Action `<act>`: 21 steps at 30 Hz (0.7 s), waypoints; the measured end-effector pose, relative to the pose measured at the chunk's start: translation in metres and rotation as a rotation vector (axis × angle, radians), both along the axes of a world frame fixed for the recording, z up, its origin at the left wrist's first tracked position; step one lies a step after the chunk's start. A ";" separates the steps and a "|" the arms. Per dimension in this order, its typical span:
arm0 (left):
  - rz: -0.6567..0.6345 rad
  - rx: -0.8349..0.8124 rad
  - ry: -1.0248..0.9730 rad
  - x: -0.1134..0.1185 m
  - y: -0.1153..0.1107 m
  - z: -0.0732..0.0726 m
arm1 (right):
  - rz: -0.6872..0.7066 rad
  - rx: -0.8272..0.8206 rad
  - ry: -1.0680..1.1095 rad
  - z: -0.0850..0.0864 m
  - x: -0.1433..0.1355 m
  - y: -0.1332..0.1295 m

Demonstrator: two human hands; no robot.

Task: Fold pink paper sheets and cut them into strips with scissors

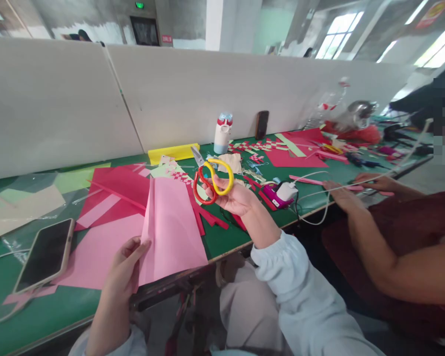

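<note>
Pinched between the fingers of my left hand [128, 259] is the left edge of a pink paper sheet [176, 227], which has a fold along that side. My right hand [232, 198] is raised over the table, closed on scissors [214, 180] with one red and one yellow handle. The scissor blades point up and to the left, away from the pink sheet. Under and behind the sheet lie red paper [114, 185] and another pink sheet [100, 252]. Red paper strips [211, 217] lie to the right of the sheet.
A phone [44, 257] lies at the left. Along the white partition [193, 89] stand a bottle [223, 133] and a dark phone [261, 124]. A white charger [287, 191] sits on a purple power strip [274, 198]. At the right, a co-worker's hands [346, 198] handle a pink strip.
</note>
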State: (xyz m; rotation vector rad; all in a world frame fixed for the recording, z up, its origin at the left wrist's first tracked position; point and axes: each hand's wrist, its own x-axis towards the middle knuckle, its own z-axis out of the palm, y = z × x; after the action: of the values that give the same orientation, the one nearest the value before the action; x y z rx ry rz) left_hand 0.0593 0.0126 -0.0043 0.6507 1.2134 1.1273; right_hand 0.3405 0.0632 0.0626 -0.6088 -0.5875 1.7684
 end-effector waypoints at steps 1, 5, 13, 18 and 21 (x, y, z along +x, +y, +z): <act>0.001 0.006 0.004 0.000 0.000 -0.001 | -0.012 -0.005 0.022 0.000 -0.004 -0.001; 0.022 0.050 0.044 -0.004 0.002 -0.010 | -0.036 -0.015 0.103 0.002 -0.019 -0.007; 0.062 0.160 0.472 -0.020 0.010 -0.029 | -0.006 -0.094 0.244 0.003 -0.045 -0.017; 0.182 0.456 1.195 -0.019 -0.001 -0.017 | 0.012 -0.118 0.266 -0.006 -0.066 -0.020; 0.225 0.766 1.357 -0.010 -0.011 -0.001 | 0.056 -0.126 0.281 -0.011 -0.083 -0.022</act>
State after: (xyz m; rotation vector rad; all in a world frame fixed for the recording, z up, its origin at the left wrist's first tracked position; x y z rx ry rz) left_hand 0.0492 0.0018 -0.0055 2.1234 1.9742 1.3430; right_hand 0.2576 0.0411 0.0517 -0.4216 -0.3042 1.9131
